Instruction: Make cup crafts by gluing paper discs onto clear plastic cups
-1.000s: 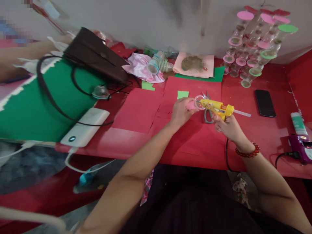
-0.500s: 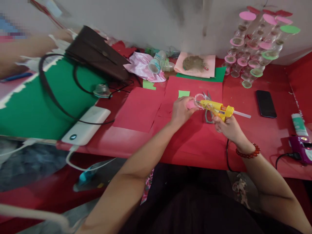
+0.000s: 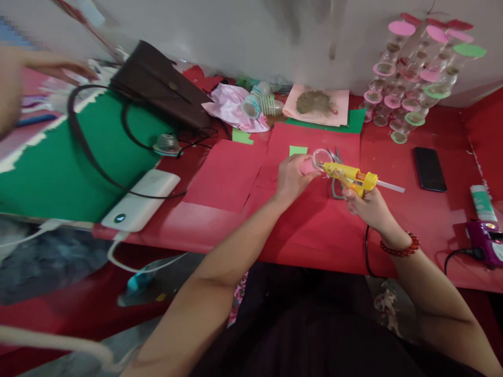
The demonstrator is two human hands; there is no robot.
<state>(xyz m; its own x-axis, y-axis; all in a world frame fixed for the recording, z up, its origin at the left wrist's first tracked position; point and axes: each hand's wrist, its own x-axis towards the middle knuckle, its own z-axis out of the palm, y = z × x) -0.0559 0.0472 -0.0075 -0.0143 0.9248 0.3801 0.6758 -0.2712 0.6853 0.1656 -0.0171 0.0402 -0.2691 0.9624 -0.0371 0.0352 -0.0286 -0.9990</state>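
Far left: another person's hand [image 3: 73, 70], extended past the ragged edge of a green board [image 3: 58, 173]. On the board's right end, a dark brown bag [image 3: 161, 86], strap looping down over a white power bank [image 3: 143, 199] with a cable in its near end. Next, red sheets [image 3: 226, 178] flat on a red table [image 3: 387, 152]; behind, a pink cloth [image 3: 228, 102] touching banded clear bottle pieces [image 3: 269, 102]. Left hand [image 3: 293, 178]: closed on a clear cup [image 3: 314, 162] with a pink end, held over the sheets near a small green paper [image 3: 297, 151]. Partly hidden below, scissors [image 3: 337, 189]. Right hand [image 3: 365, 207]: wrapped around the handle of a yellow glue gun [image 3: 348, 175] — nozzle pointing left at the cup, contact too small to tell. On the wrist, a red bead bracelet [image 3: 400, 245]. At back right, a hanging cluster of clear cups [image 3: 409, 100] with pink and green discs. In front of it, a black phone [image 3: 429, 168]. Far right: a green-and-white tube [image 3: 483, 203], upright or tilted unclear — then a purple device [image 3: 485, 243] with a black cable.
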